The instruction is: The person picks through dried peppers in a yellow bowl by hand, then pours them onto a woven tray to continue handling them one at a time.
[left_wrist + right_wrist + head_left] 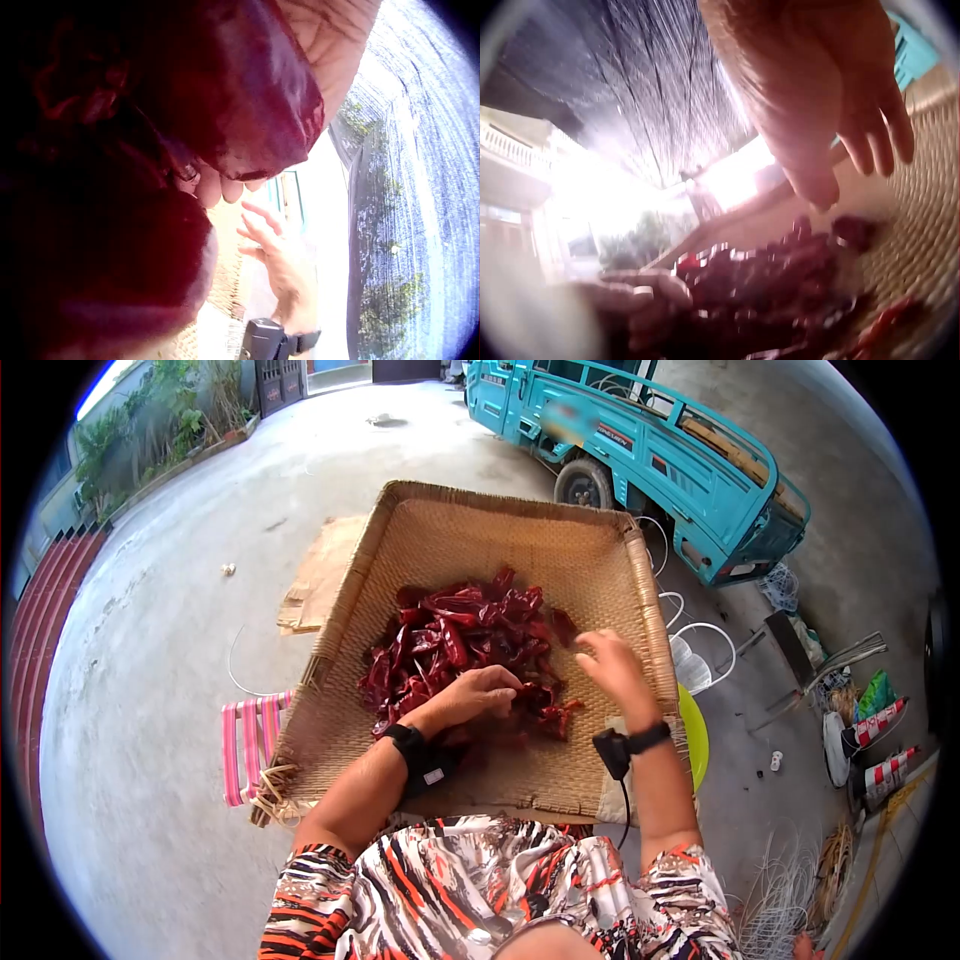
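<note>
Dark red dried peppers (455, 640) lie heaped in a woven basket (600, 745). My left hand (465, 700) is low over the near side of the heap, fingers curled; in the left wrist view a glossy pepper (240, 90) lies between palm and fingertips, and others crowd close to the camera. My right hand (615, 670) hangs above the basket's right side, holding nothing, its fingers loosely bent and apart. A blurred pepper (563, 628) is just left of its fingertips, not touching as far as I can tell. In the right wrist view the right hand (825, 97) is above the peppers (772, 277).
Flat cardboard (325, 575) and a pink-striped stool (255, 745) are left of the basket. A yellow-green basin (692, 735) shows under its right edge. A teal cargo vehicle (640, 450) stands beyond, with a metal-framed chair (800, 650) and wires at the right.
</note>
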